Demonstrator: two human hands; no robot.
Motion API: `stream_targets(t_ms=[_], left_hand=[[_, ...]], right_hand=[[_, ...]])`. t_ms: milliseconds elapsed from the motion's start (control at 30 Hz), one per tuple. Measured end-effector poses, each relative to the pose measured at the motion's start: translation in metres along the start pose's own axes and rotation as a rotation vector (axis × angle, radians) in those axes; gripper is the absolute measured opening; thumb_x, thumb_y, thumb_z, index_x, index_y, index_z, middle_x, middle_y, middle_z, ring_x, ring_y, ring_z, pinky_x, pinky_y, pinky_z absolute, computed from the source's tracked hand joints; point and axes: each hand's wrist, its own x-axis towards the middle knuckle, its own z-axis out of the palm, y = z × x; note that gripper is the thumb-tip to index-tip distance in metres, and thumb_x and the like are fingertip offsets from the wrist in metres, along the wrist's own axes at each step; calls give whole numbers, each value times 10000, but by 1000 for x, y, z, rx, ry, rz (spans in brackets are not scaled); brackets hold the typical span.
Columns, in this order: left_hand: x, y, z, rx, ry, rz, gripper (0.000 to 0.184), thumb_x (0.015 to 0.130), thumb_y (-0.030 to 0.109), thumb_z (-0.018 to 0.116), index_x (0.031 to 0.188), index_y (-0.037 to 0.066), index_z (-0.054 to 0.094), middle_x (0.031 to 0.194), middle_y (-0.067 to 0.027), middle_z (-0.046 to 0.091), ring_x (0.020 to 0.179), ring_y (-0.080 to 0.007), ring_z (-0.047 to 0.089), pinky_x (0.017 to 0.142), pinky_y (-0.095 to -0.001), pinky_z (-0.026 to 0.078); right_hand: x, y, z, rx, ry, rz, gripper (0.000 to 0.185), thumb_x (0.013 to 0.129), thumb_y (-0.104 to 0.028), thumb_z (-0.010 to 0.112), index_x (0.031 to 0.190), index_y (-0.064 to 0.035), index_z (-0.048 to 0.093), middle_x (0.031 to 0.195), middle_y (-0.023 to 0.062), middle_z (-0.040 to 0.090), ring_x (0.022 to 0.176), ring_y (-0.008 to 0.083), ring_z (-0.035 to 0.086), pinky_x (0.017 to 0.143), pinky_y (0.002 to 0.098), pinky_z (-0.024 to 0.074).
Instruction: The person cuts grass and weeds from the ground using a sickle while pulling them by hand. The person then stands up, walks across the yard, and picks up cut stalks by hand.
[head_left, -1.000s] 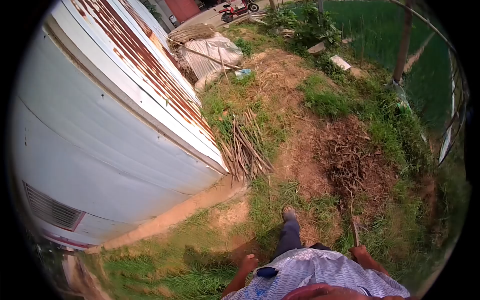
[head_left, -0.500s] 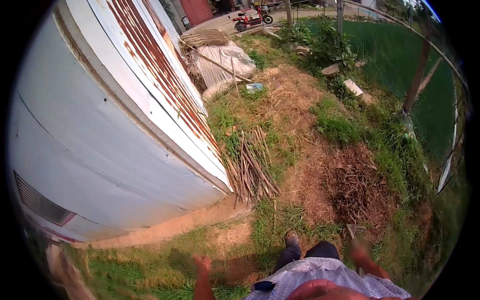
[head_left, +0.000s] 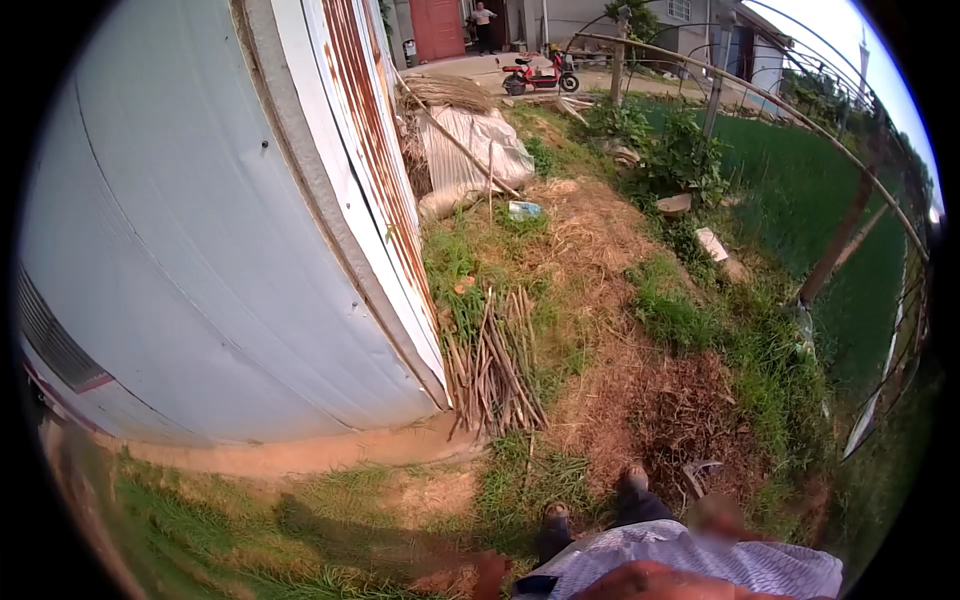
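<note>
My right hand [head_left: 716,518] is at the lower right, blurred, closed around a hand tool [head_left: 703,468]. The tool has a grey, slightly curved metal head that points forward over the brown ground; its exact kind is not clear. Most of its handle is hidden by the hand. Low in the view, beside my shirt, is my left hand [head_left: 490,572]. It is dark and smeared, and its fingers cannot be made out. Nothing shows in it. Dry dark brush [head_left: 695,415] lies on the ground just ahead of the tool.
A metal-sided shed [head_left: 230,250] stands on the left, with a pile of sticks [head_left: 498,365] at its corner. Ahead, a straw-strewn path [head_left: 590,240] passes a covered heap [head_left: 475,145]. A red scooter [head_left: 540,77] and a person [head_left: 484,28] are farther back. Netting [head_left: 790,180] runs along the right.
The view has tilted up and turned, showing more of the yard and a person at the back. Both feet now show. My left hand has swung back towards my body; the right still holds the tool.
</note>
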Motion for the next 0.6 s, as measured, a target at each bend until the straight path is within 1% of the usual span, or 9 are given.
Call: stream_targets(t_ms=[100, 167, 200, 233, 267, 300, 333, 467, 600], left_hand=[[-40, -10, 48, 322, -79, -85, 526, 832, 10, 614, 1324, -55, 440, 919, -236, 643, 697, -296, 642, 601, -387, 524], [-34, -34, 45, 550, -33, 81, 458, 815, 49, 654, 1242, -55, 524, 953, -245, 638, 732, -317, 655, 664, -387, 541], [-33, -41, 40, 540, -30, 70, 458, 815, 49, 654, 1242, -55, 524, 953, -245, 638, 732, -317, 655, 664, -387, 541], [-25, -41, 37, 616, 9, 55, 456, 815, 132, 670, 1221, -33, 542, 960, -221, 646, 749, -312, 656, 684, -399, 542], [-16, -40, 33, 695, 51, 42, 464, 815, 215, 686, 1201, -10, 560, 967, -196, 654, 766, -307, 657, 705, -411, 542], [-9, -38, 30, 696, 59, 41, 464, 815, 215, 686, 1201, -10, 560, 967, -196, 654, 766, -307, 657, 705, -411, 542], [-1, -36, 28, 917, 47, 94, 435, 822, 260, 668, 1162, 2, 582, 964, -180, 654, 781, -298, 653, 711, -417, 534], [18, -2, 19, 1809, 15, 309, 425, 854, 441, 596, 1006, 51, 672, 955, -116, 654, 840, -264, 637, 737, -441, 503], [29, 36, 34, 1802, -61, 431, 351, 881, 349, 589, 1015, 34, 666, 935, -109, 649, 825, -254, 636, 703, -436, 497]], right_hand=[[8, -21, -33, 57, -33, 129, 329, 732, -301, 727, 849, 5, 690, 660, 101, 660, 562, 206, 648, 511, 327, 522], [33, -33, -47, 17, -58, 96, 317, 736, -284, 729, 844, 12, 684, 649, 102, 651, 562, 207, 644, 507, 325, 517], [34, -40, -51, -1, -99, 65, 306, 740, -267, 731, 839, 18, 678, 639, 103, 642, 562, 207, 639, 504, 323, 512], [34, -48, -57, -8, -102, 62, 306, 740, -267, 731, 839, 18, 678, 639, 103, 642, 562, 207, 639, 504, 323, 512], [34, -57, -64, 26, -76, -115, 294, 746, -257, 729, 821, 21, 674, 619, 105, 630, 544, 209, 627, 491, 327, 505], [33, -63, -68, 64, -50, -291, 283, 753, -247, 728, 804, 25, 670, 599, 107, 618, 526, 212, 615, 478, 331, 498], [30, -65, -68, 68, -58, -293, 283, 753, -247, 728, 804, 25, 670, 599, 107, 618, 526, 212, 615, 478, 331, 498], [44, -72, -62, 161, 2, -729, 275, 746, -241, 735, 764, 20, 652, 566, 99, 597, 496, 202, 593, 452, 339, 469], [82, -32, -42, 355, -198, -431, 304, 744, -268, 715, 722, 24, 636, 570, 105, 602, 487, 190, 596, 439, 343, 462]])
